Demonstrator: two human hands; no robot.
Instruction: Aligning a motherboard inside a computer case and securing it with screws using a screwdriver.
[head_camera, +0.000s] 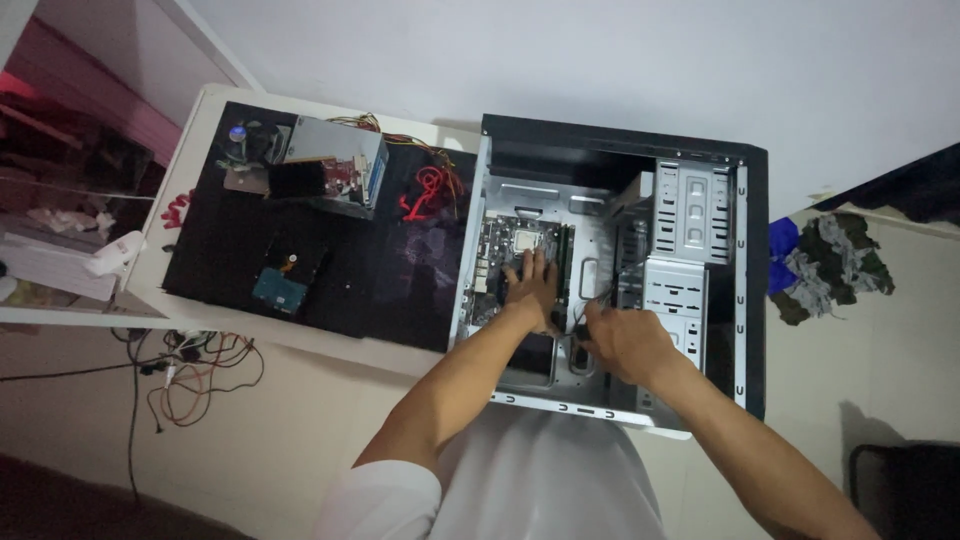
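Open PC case (700, 200) lies on its side at the right end of the desk (215, 100), overhanging the near edge toward the person. Left hand (532, 285) is flat, fingers spread, pressing on the motherboard (510, 250) inside the case, just below the CPU socket (523, 238). Right hand (620, 340) is curled around a dark bundle of cables (585, 325) near the case's near edge, beside the drive cage (680, 290); grip looks closed on them, but the fingertips are hidden so can't tell exactly what's pinched. Reads as the wiring step: board steadied with one hand, front-panel or power leads being routed with the other. Next move likely needs the connector lined up with its header on the board's lower edge, fine alignment, low light, so go slow and don't flex the board. On the black mat (330, 280) toward the desk's left: power supply (335, 165) with loose wires at the far edge, hard drive (280, 290) nearer the front, cooler fan (240, 140) at the far left corner. All untouched, well apart from the hands.
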